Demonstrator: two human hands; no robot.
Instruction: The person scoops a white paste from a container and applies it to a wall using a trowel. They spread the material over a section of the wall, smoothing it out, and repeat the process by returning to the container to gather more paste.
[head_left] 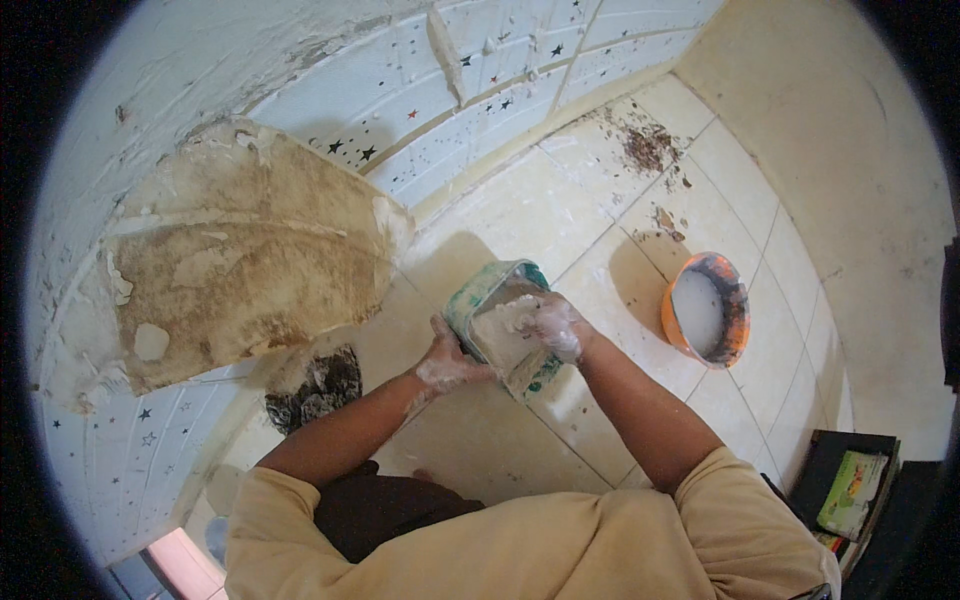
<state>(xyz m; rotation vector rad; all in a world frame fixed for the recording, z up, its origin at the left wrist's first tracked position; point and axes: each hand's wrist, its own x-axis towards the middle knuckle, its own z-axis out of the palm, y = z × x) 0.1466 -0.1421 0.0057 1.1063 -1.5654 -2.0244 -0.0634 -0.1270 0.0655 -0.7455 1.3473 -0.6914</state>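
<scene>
A green plastic tub [467,296], its walls smeared with dried white plaster, is tilted in front of me over the tiled floor. My left hand [448,364] grips its left side, thumb up along the wall and fingers toward the near end. Inside the tub lies whitish wet plaster [507,328]. My right hand [560,326] reaches over the tub's right side into it, its fingers curled and coated with white paste. Whether those fingers hold a tool or only plaster is hidden.
An orange bowl [738,322] of milky liquid stands on the floor at right. Brown debris [650,148] lies scattered beyond it. At left, a bare brown patch [240,280] breaks the star-patterned wall tiles [400,100]; dark rubble [318,388] sits below. A black box [870,445] is at lower right.
</scene>
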